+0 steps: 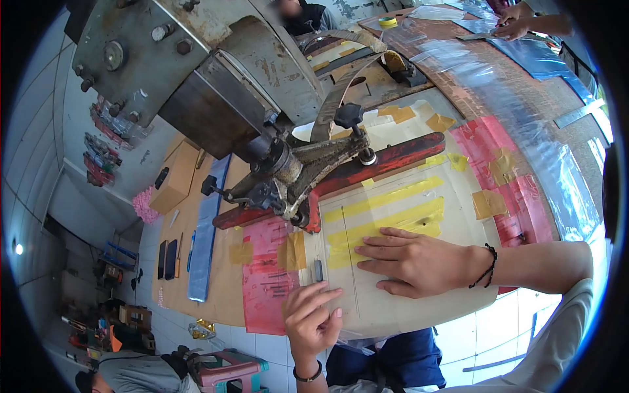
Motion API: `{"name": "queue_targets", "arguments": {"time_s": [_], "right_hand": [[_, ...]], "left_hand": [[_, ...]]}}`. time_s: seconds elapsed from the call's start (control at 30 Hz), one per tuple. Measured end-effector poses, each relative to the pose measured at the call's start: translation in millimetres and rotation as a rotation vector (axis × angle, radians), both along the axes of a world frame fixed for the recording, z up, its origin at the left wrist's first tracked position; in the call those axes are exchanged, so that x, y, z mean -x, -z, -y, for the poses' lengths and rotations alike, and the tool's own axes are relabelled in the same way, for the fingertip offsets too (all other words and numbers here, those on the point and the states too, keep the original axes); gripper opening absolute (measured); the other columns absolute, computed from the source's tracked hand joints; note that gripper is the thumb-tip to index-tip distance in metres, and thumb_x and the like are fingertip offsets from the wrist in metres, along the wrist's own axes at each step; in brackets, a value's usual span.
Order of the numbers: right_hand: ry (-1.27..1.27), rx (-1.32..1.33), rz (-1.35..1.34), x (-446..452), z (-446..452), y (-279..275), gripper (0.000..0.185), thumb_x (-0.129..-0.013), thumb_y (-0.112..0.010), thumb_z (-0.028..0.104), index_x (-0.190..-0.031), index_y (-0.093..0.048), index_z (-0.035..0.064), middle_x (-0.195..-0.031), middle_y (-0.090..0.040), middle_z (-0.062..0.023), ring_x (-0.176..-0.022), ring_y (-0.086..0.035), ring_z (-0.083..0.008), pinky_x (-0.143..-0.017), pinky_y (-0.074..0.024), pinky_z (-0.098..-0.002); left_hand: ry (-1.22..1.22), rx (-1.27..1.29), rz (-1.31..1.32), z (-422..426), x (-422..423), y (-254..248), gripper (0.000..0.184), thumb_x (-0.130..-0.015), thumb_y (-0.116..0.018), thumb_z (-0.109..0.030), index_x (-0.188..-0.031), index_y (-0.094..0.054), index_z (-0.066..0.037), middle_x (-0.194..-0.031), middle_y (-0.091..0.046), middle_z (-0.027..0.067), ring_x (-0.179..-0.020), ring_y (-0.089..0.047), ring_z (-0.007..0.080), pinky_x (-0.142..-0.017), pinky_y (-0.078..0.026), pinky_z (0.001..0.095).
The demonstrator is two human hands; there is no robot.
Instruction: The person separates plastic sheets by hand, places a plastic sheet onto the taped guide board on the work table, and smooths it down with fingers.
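Note:
My right hand [419,262] lies flat, fingers spread, on a pale sheet [406,304] partly covered with yellow tape [383,203]. Nearer the sheet's left edge is my left hand [313,318], its fingers apart and slightly bent, with nothing in them. A small dark grey bar [318,270] lies on the sheet just above my left fingertips. Over the far part of the sheet stands a machine head with a red metal bar [386,157] and black knobs [348,116].
Red film [268,288] lies left of the sheet. Two dark phone-like objects [171,259] and a blue strip [208,242] are farther left. Another person's hands [514,23] are over the far table at the top right. A person bends near a stool [232,372] at the bottom left.

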State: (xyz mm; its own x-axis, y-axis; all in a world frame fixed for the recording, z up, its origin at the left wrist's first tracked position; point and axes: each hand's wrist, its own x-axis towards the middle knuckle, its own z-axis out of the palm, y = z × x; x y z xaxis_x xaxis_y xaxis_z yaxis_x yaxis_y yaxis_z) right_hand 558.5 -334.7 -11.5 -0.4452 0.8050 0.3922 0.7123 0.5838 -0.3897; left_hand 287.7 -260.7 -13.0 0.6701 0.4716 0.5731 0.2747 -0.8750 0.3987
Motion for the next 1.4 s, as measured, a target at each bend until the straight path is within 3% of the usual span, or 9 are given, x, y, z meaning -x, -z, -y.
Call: {"name": "queue_targets", "arguments": {"time_s": [0.23, 0.33, 0.43, 0.53, 1.0, 1.3, 1.4], "right_hand": [[-0.006, 0.006, 0.01, 0, 0, -3, 0.046, -0.098, -0.06, 0.028, -0.133, -0.061, -0.0018, -0.147, -0.054, -0.0214, -0.141, -0.047, -0.0366, -0.122, -0.0325, -0.0485], [-0.002, 0.005, 0.013, 0, 0, -3, 0.046, -0.098, -0.06, 0.028, -0.133, -0.061, -0.0018, -0.147, -0.054, -0.0214, -0.141, -0.046, -0.0365, -0.122, -0.032, -0.0489], [-0.002, 0.013, 0.013, 0, 1, -1, 0.046, -0.098, -0.059, 0.028, -0.133, -0.061, -0.0017, -0.147, -0.053, -0.0217, -0.141, -0.047, -0.036, -0.122, -0.0313, -0.0491], [-0.002, 0.007, 0.022, 0, 0, -1, 0.046, -0.098, -0.059, 0.028, -0.133, -0.061, -0.0018, -0.148, -0.053, -0.022, -0.141, -0.047, -0.0357, -0.122, -0.031, -0.049], [0.002, 0.011, 0.018, 1, 0, -3, 0.046, -0.097, -0.061, 0.026, -0.134, -0.06, -0.0017, -0.147, -0.053, -0.0221, -0.141, -0.046, -0.0363, -0.122, -0.0321, -0.0484], [0.002, -0.087, 0.102, 5, 2, -9, 0.056, -0.103, -0.051, 0.047, -0.131, -0.064, 0.0005, -0.144, -0.057, -0.0206, -0.136, -0.052, -0.0348, -0.121, -0.0331, -0.0492], [-0.066, -0.116, 0.072, 5, 0, -8, 0.054, -0.102, -0.053, 0.047, -0.128, -0.066, 0.0012, -0.141, -0.059, -0.0197, -0.133, -0.055, -0.0317, -0.12, -0.0337, -0.0494]], "left_hand": [[-0.049, -0.031, 0.014, 4, 3, 2, 0.038, -0.077, -0.07, -0.014, -0.051, -0.044, -0.004, -0.091, -0.077, 0.0049, -0.085, -0.06, 0.0274, -0.072, -0.048, 0.036], [-0.078, -0.034, 0.052, 4, 3, 7, 0.035, -0.075, -0.07, -0.014, -0.053, -0.046, -0.004, -0.08, -0.071, 0.0038, -0.078, -0.054, 0.0257, -0.069, -0.044, 0.0358], [-0.119, -0.028, 0.046, 6, 4, 8, 0.035, -0.074, -0.073, -0.013, -0.053, -0.045, -0.008, -0.072, -0.062, 0.001, -0.075, -0.054, 0.0254, -0.073, -0.042, 0.0388], [-0.09, -0.055, 0.045, 5, 5, 8, 0.032, -0.074, -0.073, -0.014, -0.055, -0.047, -0.008, -0.065, -0.053, 0.0017, -0.068, -0.05, 0.0249, -0.068, -0.038, 0.0392], [-0.07, -0.03, -0.002, 2, 5, 8, 0.029, -0.073, -0.072, -0.015, -0.055, -0.05, -0.009, -0.062, -0.05, 0.0015, -0.062, -0.047, 0.0235, -0.061, -0.034, 0.0383], [-0.053, -0.067, 0.034, 1, 6, 13, 0.027, -0.071, -0.07, -0.013, -0.055, -0.048, -0.008, -0.059, -0.046, 0.0026, -0.057, -0.045, 0.0245, -0.057, -0.032, 0.0386], [-0.043, -0.077, 0.045, 0, 5, 12, 0.027, -0.07, -0.069, -0.012, -0.055, -0.047, -0.008, -0.058, -0.045, 0.0031, -0.055, -0.044, 0.0246, -0.055, -0.031, 0.0383]]}}
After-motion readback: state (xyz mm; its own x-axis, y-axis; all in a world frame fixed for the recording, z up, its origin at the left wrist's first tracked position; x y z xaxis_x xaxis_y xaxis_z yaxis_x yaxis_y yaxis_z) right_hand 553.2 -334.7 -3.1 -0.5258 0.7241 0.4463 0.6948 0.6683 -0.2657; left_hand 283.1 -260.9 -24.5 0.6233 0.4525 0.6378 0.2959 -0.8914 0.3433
